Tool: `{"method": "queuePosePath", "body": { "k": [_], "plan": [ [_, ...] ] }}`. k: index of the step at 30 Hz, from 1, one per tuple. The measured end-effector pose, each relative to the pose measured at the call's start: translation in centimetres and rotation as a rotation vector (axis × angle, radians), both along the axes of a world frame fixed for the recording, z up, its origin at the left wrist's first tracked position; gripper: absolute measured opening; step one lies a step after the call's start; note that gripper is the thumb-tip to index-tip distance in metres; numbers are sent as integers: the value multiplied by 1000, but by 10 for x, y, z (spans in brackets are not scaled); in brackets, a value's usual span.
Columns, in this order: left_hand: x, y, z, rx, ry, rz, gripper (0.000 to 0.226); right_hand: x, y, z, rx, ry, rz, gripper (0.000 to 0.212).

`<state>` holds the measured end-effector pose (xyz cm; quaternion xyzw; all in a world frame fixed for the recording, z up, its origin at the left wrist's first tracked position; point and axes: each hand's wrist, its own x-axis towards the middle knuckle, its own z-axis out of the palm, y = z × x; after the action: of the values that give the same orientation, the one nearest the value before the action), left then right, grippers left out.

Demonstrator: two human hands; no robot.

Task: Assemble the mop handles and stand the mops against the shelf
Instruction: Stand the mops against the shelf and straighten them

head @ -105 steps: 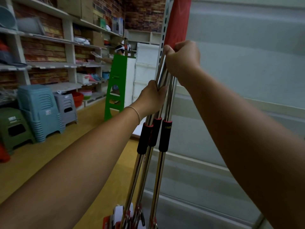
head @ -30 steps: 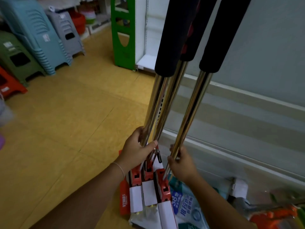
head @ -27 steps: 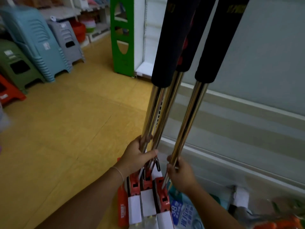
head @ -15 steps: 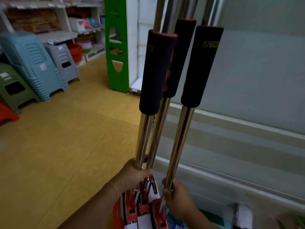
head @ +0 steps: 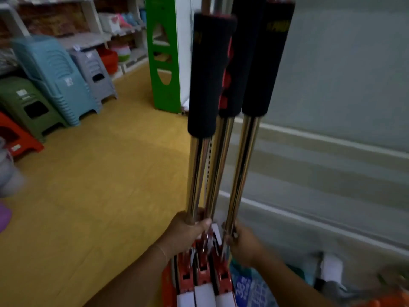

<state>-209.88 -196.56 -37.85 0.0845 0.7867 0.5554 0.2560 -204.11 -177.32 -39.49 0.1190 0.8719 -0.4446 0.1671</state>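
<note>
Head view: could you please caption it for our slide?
Left hand and right hand hold three upright mop handles beside a shelf.

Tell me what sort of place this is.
Most likely a household-goods shop. Stacks of plastic stools stand on the floor, shelves along the wall hold plastic wares, and three mops with matching foam grips, held by the left hand and right hand, look like stock.

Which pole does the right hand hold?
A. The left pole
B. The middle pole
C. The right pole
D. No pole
C: the right hand is curled round the bottom of the right pole, while the left hand grips the other two poles together.
</note>
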Motion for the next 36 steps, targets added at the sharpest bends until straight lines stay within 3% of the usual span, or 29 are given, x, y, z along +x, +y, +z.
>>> {"method": "queuePosePath", "body": {
  "k": [4,10,14,21,24,30,36],
  "plan": [
    [10,-7,-22,-59,-55,7,41,11,1,-15,75,40,20,22],
    [-1,-12,-29,-123,-76,-174,65,15,-2,-25,82,83,-45,15],
    [-6,-8,-37,-30,-77,-282,72,17,1,-30,89,90,-38,17],
    [4,3,-41,69,156,-68,41,16,14,-43,70,18,112,30],
    [3,0,-35,44,165,-43,47,15,17,-51,155,24,131,25],
    [4,-22,-24,27,175,-93,18,16,6,-53,231,122,126,20],
    [2,-57,-17,34,143,-114,21,22,-15,-52,262,145,69,27]
  ]
}}
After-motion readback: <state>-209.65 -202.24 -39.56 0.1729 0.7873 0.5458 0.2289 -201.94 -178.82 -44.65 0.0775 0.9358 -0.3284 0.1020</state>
